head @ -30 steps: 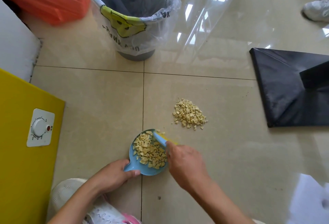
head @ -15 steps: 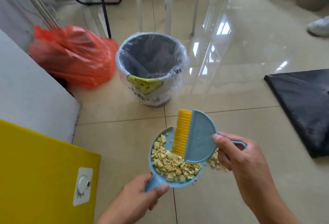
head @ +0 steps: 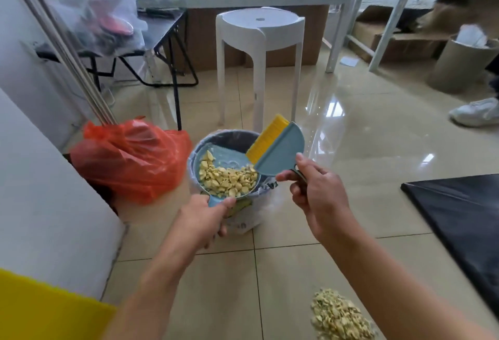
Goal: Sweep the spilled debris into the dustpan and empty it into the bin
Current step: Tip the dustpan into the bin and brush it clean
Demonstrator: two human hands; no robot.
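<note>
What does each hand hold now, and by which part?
The left hand grips the blue dustpan by its short handle; the right hand holds the brush by its handle, largely hidden by that hand.

Nothing is reading clearly: faint print on the bin [head: 244,224] is showing blurred, partly hiding behind the dustpan [head: 229,154].

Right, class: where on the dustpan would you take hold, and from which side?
Grip the dustpan by its short handle at the near end, coming from the near side, as the left hand does. The bowl is loaded with debris and its far lip reaches over the bin, so the handle is probably the only free part.
</note>
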